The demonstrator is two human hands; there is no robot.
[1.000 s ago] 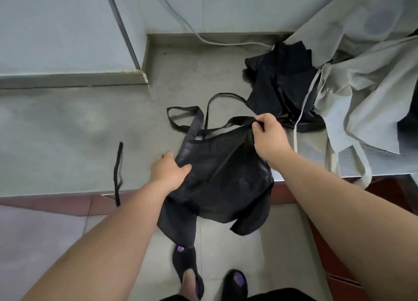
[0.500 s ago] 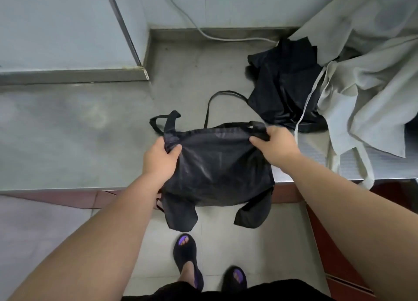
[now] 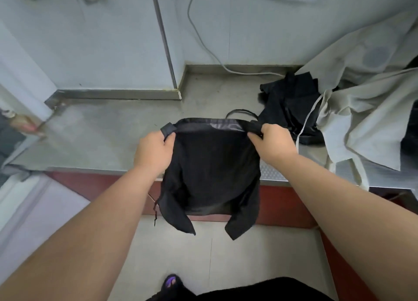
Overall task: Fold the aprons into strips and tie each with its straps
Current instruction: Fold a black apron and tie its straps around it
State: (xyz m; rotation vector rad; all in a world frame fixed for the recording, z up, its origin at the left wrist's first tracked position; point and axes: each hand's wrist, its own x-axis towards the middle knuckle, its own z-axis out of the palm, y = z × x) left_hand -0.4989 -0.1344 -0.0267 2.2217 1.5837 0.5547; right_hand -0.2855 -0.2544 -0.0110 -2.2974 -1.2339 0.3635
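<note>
The black apron (image 3: 210, 176) has come up off the steel counter (image 3: 101, 137) since half a second ago. It now hangs as a flat sheet in front of the counter's edge, its top hem pulled straight between the two hands. The left hand (image 3: 153, 151) has slid out to the top left corner and grips it in curled fingers, with the strap that lay looped on the counter now bunched at the thumb. The right hand (image 3: 273, 142) pinches the top right corner, fingers curled round the gathered cloth. The apron's two lower corners dangle above the floor (image 3: 248, 255). One strap loop (image 3: 239, 112) arches just behind the hem. The heap of black aprons (image 3: 291, 101) and the pale cloth (image 3: 366, 101) lie as before on the right.
</note>
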